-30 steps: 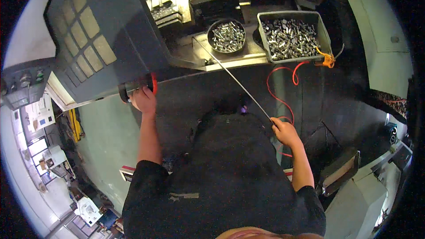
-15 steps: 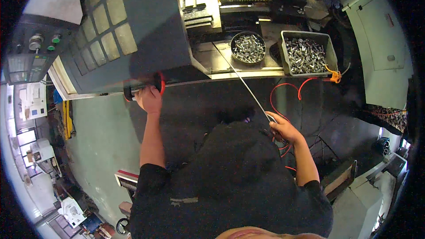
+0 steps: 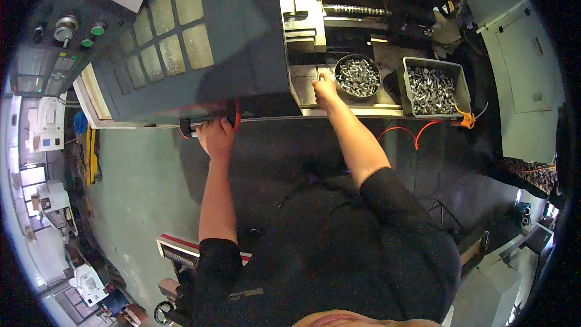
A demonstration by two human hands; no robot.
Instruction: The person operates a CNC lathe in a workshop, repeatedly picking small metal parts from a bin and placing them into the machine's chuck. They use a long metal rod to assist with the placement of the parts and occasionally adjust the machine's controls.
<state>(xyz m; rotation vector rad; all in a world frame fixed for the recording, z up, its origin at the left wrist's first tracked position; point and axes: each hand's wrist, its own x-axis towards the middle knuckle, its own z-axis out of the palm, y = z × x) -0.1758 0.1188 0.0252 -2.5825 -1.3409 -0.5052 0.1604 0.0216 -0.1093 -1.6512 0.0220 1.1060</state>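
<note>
My left hand (image 3: 215,137) is closed around the red-and-black handle (image 3: 236,115) at the lower edge of the dark grey machine door (image 3: 242,72). My right hand (image 3: 325,92) reaches over the metal ledge (image 3: 304,89), just left of a round tub (image 3: 340,86) holding small metal parts (image 3: 358,77). Its fingers are curled closed on a thin metal rod (image 3: 317,71), of which only a short piece shows beyond the fingers. Right of the tub stands a grey rectangular bin (image 3: 410,106) with more such parts (image 3: 431,91).
An orange air gun (image 3: 466,120) with a red hose (image 3: 426,126) hangs at the bin's front corner. Beyond the ledge lies the machine's interior with a ribbed shaft (image 3: 354,11). A control panel (image 3: 57,63) is at far left, a pale cabinet (image 3: 523,79) at right.
My right hand has moved forward from beside my body to the ledge, and most of the rod no longer shows. My left hand stays on the handle. The view has shifted.
</note>
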